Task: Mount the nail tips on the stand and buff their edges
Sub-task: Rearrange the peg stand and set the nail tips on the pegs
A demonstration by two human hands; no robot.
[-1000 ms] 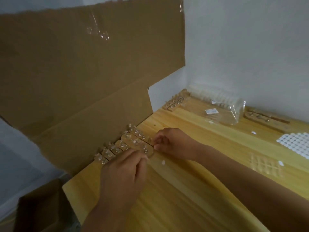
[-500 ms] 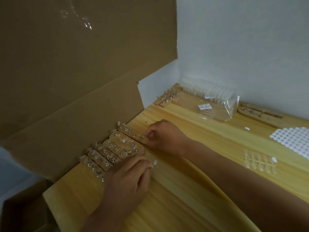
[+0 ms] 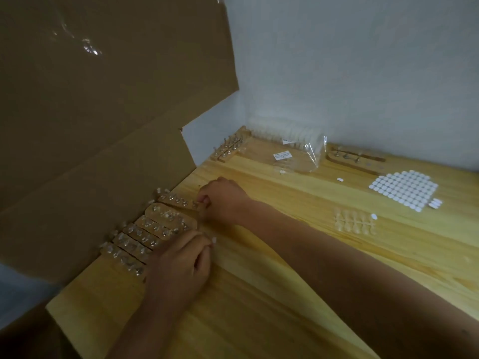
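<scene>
- A pale yellow, wood-grained desk (image 3: pixel 259 307) fills the lower frame, set into a corner.
- A plain white wall (image 3: pixel 363 73) rises behind it.
- A large brown cardboard sheet (image 3: pixel 103 125) stands along the desk's left edge.
- The light is dim and even.

Several wooden stands (image 3: pixel 153 212) lay side by side along the cardboard (image 3: pixel 103 125), each studded with clear nail tips (image 3: pixel 166 216) on short pegs; a flat strip of unmounted clear tips (image 3: pixel 355 224) lay well apart, to their right.

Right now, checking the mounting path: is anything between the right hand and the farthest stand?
Nothing visible: the right hand pinches at the end of the farthest stand; the left hand sits by the nearer stands.
</scene>
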